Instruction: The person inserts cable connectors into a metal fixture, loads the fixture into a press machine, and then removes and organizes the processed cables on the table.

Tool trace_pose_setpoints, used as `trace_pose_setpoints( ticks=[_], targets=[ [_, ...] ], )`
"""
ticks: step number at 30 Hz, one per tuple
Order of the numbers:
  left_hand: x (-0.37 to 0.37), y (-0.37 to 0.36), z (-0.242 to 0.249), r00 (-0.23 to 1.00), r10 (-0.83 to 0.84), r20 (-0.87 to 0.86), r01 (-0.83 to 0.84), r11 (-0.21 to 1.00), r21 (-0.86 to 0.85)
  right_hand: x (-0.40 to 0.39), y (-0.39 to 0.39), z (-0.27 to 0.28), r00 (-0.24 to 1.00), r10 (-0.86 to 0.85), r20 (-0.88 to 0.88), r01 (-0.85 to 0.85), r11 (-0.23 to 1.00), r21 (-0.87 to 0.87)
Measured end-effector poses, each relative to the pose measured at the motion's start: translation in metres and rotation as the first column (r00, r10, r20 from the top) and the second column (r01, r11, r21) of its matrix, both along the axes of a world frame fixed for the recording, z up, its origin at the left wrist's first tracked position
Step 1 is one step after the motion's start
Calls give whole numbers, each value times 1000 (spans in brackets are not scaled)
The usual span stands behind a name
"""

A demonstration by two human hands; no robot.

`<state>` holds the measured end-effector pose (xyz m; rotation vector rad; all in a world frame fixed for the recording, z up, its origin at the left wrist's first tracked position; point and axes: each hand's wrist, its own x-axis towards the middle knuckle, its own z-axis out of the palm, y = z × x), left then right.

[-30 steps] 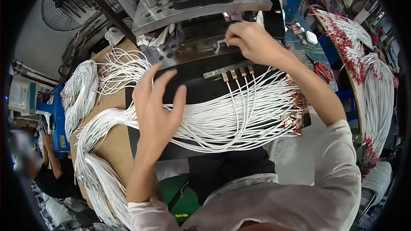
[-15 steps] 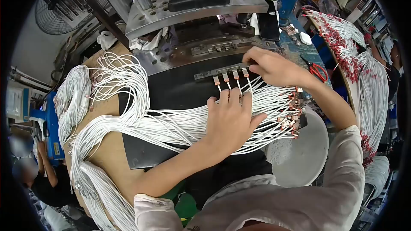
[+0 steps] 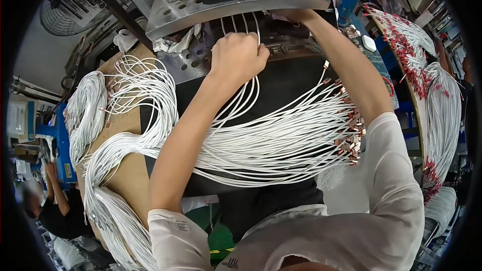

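Note:
My left hand is closed around several white cables in front of the metal press. The far ends of these cables run up under the plate of the press, where their tips are hidden. My right hand reaches under the right side of the same plate, and its fingers are out of sight. A large bundle of white cables lies across the black mat, its copper-coloured connectors at the right end.
Coiled cables lie on the brown board at left. A grey-white bowl stands below the connectors. More red-tipped cables hang at far right. Another person works at far left.
Both hands have moved forward to the press. My left hand has taken several cables up from the mat, and the metal strip that held their connectors is no longer visible there.

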<state>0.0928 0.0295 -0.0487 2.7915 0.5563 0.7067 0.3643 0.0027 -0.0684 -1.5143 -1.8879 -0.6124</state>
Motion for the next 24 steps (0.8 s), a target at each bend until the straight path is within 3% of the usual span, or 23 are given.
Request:
trace_pose_setpoints(
  ticks=[3,5,9,12,15,18,19,20,21,22,23,24],
  targets=[
    [-2,5,-9,997,-36,75,31,998,62,8,2,-2,989,-126,72,132,988,-82],
    [2,11,-9,998,-18,66,18,1000,9,8,1,-1,982,-154,113,165,982,-97],
    [6,15,-7,999,45,-15,-46,992,-115,2,4,-1,968,-181,175,200,975,-100],
    [7,20,-12,1000,21,-2,-21,996,-84,-20,7,11,986,-130,106,142,983,-115],
    [9,15,-12,996,51,80,-64,983,172,-58,-6,23,993,-67,-94,49,982,-185],
    [-21,-7,3,987,41,157,-96,929,358,-81,-24,17,925,-284,-252,168,901,-400],
    [-43,-23,14,975,-29,219,-21,975,220,-101,-62,24,920,-292,-263,150,879,-452],
    [-72,-45,30,953,-89,290,67,994,87,-139,-110,47,858,-134,-496,-106,899,-425],
    [-107,-76,51,951,-77,301,164,947,-277,-166,-154,73,757,-96,-646,-365,758,-541],
    [-147,-98,60,910,-174,377,372,743,-557,-177,-193,68,575,133,-807,-710,570,-412],
    [-189,-109,40,807,-258,532,591,361,-721,-188,-231,62,293,197,-936,-939,241,-243],
    [-215,-122,-7,548,-215,808,796,-162,-583,-204,-252,46,46,239,-970,-988,-133,-80]
  ],
)
